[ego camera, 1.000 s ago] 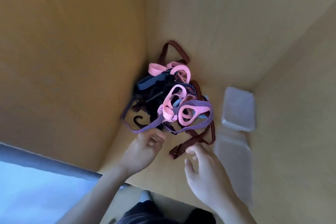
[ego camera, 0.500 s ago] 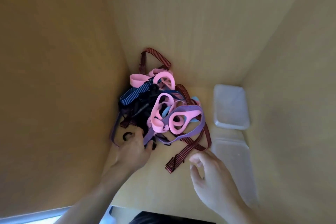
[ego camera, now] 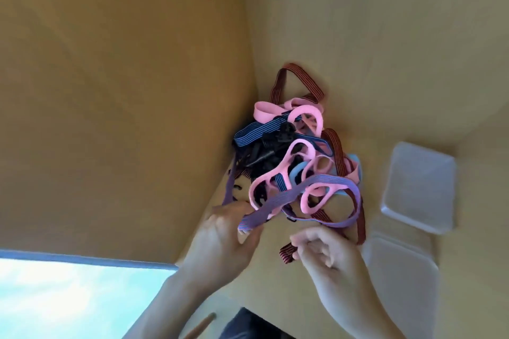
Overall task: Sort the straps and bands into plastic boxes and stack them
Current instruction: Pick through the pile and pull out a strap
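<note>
1. Head view: a tangled pile of elastic straps and bands, pink, pale blue, navy striped, black, purple and dark red, lies in a corner of the tan wooden worktop, against 2 tan walls.
2. At the pile's near-left edge, the left hand has its fingers curled round a purple striped elastic strap, which loops across the front of the pile.
3. Just in front of the pile, the right hand has its fingers curled at the loose end of a dark red striped strap; blur hides whether they pinch it.
4. To the right of the pile, apart from it, lie 2 translucent white plastic boxes: the farther box and the nearer box, touching or overlapping end to end.
</note>
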Action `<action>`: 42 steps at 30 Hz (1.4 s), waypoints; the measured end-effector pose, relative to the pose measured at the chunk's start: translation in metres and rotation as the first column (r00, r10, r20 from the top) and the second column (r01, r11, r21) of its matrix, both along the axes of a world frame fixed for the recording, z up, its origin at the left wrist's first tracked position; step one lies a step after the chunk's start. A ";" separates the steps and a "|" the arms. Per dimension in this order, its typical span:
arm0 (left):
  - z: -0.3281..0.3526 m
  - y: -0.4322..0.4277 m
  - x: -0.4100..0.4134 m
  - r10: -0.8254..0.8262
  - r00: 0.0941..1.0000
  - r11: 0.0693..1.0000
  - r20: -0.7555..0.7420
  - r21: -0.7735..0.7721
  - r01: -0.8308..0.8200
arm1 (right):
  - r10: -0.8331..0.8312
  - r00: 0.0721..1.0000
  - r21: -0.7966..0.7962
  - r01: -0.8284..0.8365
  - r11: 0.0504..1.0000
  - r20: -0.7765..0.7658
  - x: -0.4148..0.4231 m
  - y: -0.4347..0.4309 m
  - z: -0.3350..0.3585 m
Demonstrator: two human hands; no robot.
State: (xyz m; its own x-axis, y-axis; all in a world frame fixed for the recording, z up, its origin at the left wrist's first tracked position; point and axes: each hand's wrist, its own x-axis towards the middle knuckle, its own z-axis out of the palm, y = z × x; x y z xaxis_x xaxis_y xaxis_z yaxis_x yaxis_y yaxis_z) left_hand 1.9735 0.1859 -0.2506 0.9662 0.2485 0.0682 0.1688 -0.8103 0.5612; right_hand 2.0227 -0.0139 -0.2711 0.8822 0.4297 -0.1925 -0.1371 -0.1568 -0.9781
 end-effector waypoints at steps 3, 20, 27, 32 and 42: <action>0.008 -0.012 -0.011 -0.019 1.000 1.000 0.001 0.023 0.019 | -0.038 0.998 0.034 0.036 0.999 0.048 -0.001 0.006 -0.004; 0.037 0.042 0.014 -0.314 0.944 0.940 0.107 -0.104 0.324 | -0.041 0.970 0.048 0.031 0.998 0.239 0.029 0.008 0.038; 0.042 0.059 0.050 -0.245 0.962 0.968 0.124 -0.018 0.249 | -0.094 0.969 0.225 0.042 0.974 0.228 0.041 0.013 0.070; 0.054 0.047 0.080 -0.174 0.955 0.981 0.241 -0.037 0.189 | -0.138 0.967 0.200 0.095 0.975 0.213 0.049 0.013 0.076; 0.111 0.017 0.117 -0.184 0.885 0.759 0.428 -0.511 0.404 | -0.181 0.936 0.146 0.142 0.979 0.303 0.081 0.021 0.111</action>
